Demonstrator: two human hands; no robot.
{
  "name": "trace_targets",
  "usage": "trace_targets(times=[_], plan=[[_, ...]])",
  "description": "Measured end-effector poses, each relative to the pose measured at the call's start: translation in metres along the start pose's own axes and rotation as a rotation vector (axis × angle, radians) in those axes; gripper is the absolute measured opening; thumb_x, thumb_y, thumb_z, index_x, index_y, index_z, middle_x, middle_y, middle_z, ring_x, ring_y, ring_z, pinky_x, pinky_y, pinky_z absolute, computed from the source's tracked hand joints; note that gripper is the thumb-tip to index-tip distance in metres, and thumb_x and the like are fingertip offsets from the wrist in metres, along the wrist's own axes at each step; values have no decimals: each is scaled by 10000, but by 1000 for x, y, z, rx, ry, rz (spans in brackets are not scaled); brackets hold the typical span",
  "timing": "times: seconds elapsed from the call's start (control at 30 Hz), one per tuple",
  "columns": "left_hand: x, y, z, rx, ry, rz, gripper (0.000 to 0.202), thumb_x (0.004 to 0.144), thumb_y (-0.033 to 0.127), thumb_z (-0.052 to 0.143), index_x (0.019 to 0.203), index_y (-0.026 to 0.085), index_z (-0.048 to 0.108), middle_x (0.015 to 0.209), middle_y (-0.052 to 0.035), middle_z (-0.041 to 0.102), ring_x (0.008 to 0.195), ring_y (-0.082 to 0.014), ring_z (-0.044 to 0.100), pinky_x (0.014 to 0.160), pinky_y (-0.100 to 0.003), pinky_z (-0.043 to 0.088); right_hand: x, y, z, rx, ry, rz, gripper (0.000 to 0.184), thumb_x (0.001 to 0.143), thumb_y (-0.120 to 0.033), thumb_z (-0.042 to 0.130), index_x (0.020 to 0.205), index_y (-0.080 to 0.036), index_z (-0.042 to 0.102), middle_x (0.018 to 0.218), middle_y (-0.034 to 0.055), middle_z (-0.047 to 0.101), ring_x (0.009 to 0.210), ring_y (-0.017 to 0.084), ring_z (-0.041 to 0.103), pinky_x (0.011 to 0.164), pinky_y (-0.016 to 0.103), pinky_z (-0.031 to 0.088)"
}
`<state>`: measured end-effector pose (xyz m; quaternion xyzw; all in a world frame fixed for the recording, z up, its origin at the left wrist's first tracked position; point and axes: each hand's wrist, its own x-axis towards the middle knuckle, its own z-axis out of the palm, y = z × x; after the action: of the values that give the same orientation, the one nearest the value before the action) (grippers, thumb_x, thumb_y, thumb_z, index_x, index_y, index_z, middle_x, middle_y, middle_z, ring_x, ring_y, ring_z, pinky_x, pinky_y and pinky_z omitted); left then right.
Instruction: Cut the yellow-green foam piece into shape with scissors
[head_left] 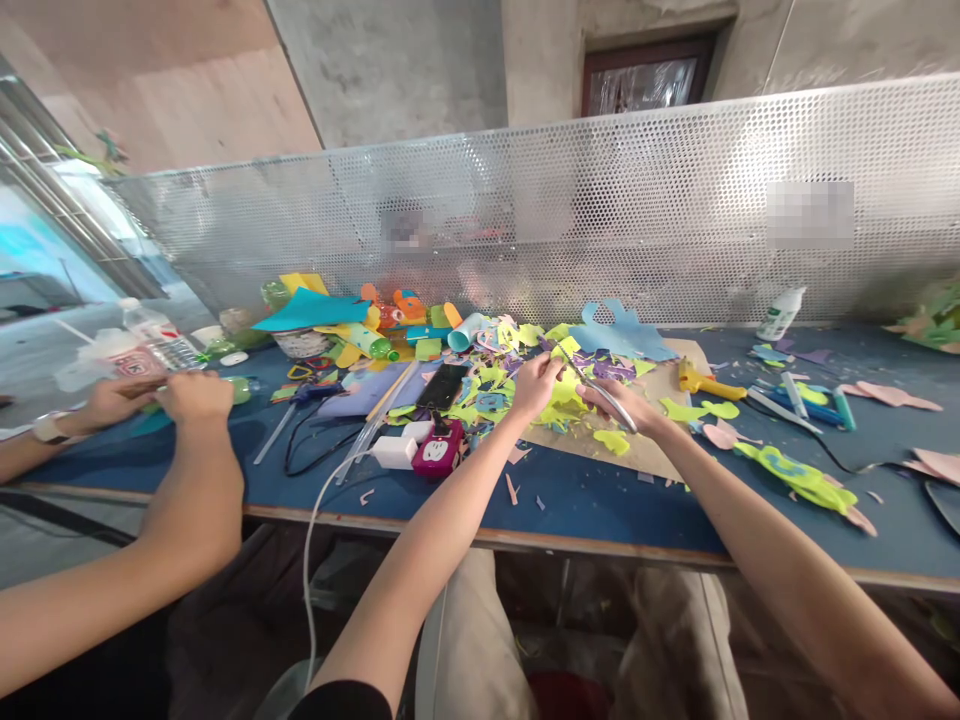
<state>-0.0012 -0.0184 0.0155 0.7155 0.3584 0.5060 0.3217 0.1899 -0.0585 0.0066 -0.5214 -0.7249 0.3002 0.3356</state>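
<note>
Probably for steadiness, the left hand point(538, 382) pinches a thin yellow-green sheet point(566, 346) beside long silvery metal scissors point(583, 374) which the right hand point(634, 402) grips.

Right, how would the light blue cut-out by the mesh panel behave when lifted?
The light blue cut-out is probably light, since it looks sheet-thin. Being broad too, it may flop, and its narrow upper strips could tear.

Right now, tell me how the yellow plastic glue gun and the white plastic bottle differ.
The yellow plastic glue gun lies flat; the white plastic bottle stands. The glue gun is nearer the right hand; the bottle is farther back, close to the perforated metal screen. Neither is held.
</note>
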Motion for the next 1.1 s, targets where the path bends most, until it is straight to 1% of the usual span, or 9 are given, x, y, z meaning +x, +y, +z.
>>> trace_targets(times=[0.17, 0.27, 0.4, 0.53, 0.67, 0.77, 0.9, 1.0, 1.1], plan=[[-1, 3, -1, 32, -13, 39, 376, 952, 439, 485, 679, 182, 517, 610, 10, 511, 551, -108, 452, 565, -271, 315, 2, 5, 0, -15, -16, -17, 486, 825, -672, 528, 666, -216, 478, 560, -28, 479, 522, 141, 432, 515, 288, 354], [-1, 5, -2, 52, -27, 63, 380, 957, 443, 481, 684, 180, 515, 613, 12, 510, 546, -106, 449, 567, -272, 314, 2, 8, -1, -12, -29, -2, 501, 814, -688, 529, 647, -222, 450, 541, -33, 461, 505, 137, 420, 503, 285, 347], [-2, 5, -3, 68, -28, 76, 383, 958, 449, 477, 691, 178, 518, 617, 10, 517, 550, -107, 457, 576, -271, 323, 2, 10, -1, -13, -10, 15, 524, 800, -706, 524, 614, -227, 423, 504, -39, 433, 473, 131, 411, 480, 280, 336], [-1, 4, -3, 78, -17, 74, 392, 961, 456, 465, 687, 180, 509, 625, 6, 521, 566, -115, 464, 588, -270, 334, 2, 10, 1, -59, 22, 14, 539, 824, -685, 506, 561, -223, 415, 453, -31, 433, 433, 126, 413, 461, 276, 326], [0, 2, -3, 81, -7, 77, 401, 960, 455, 462, 669, 181, 502, 616, 3, 511, 569, -119, 460, 592, -271, 340, 2, 10, 1, -94, 54, 35, 545, 812, -662, 544, 520, -223, 406, 411, -22, 430, 396, 122, 396, 447, 282, 312], [1, 2, -3, 73, -5, 78, 395, 957, 444, 468, 664, 180, 497, 612, 4, 506, 567, -117, 461, 589, -269, 339, 3, 10, 1, -94, 64, 46, 529, 802, -649, 569, 533, -223, 409, 424, -24, 443, 395, 114, 380, 442, 280, 301], [0, 3, -3, 66, -35, 78, 369, 955, 431, 472, 692, 177, 523, 624, 4, 525, 570, -115, 468, 583, -266, 334, 3, 10, 2, -79, 57, -5, 492, 828, -642, 542, 598, -220, 440, 484, -29, 473, 446, 124, 400, 458, 276, 309], [-1, 4, -2, 60, -65, 79, 361, 954, 438, 470, 716, 177, 540, 639, -1, 544, 583, -117, 473, 587, -264, 342, 3, 11, 3, -41, 22, -48, 493, 850, -647, 508, 611, -224, 426, 501, -33, 457, 472, 127, 394, 475, 281, 327], [-2, 4, -1, 55, -66, 62, 364, 952, 447, 469, 717, 180, 540, 639, -4, 545, 592, -121, 474, 587, -263, 348, 1, 9, 3, -24, 7, -62, 513, 863, -660, 475, 597, -227, 408, 492, -37, 424, 470, 126, 371, 475, 286, 317]])
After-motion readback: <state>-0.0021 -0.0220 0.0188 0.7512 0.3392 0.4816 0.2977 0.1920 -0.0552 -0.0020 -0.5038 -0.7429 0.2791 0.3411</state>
